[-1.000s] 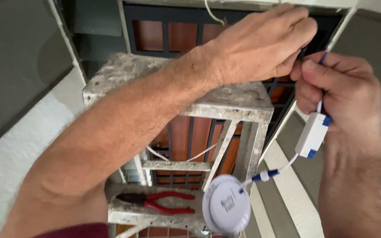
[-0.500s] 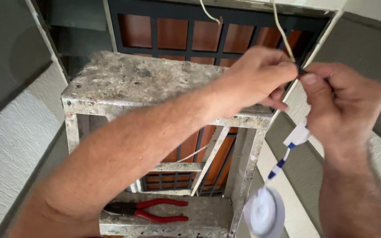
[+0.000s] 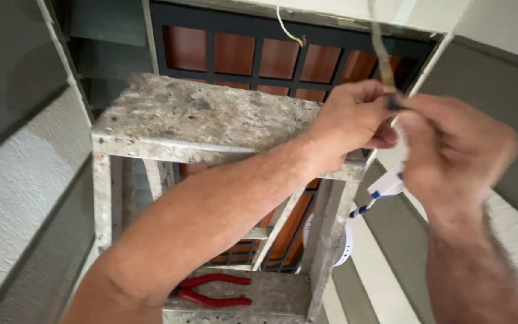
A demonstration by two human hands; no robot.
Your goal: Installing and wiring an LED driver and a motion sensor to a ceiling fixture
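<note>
My left hand point(image 3: 349, 123) and my right hand point(image 3: 454, 153) meet fingertip to fingertip on a thin wire point(image 3: 381, 48) that hangs from the ceiling. Both pinch the wire's end between thumb and fingers. Below my right hand dangles a small white driver box point(image 3: 389, 186) with blue clips, and its cable runs down to a round white lamp point(image 3: 343, 246), partly hidden behind the ladder leg. A second loose wire point(image 3: 288, 29) hangs from the ceiling to the left.
A paint-spattered ladder top point(image 3: 199, 117) stands right under my arms. Red-handled pliers point(image 3: 214, 290) lie on a lower step. Behind is a dark metal grille with brown panels point(image 3: 253, 57); textured grey and white walls point(image 3: 13, 198) close in on both sides.
The view has tilted down and left. My hands have come closer together on the wire, and the lamp has swung behind the ladder leg.
</note>
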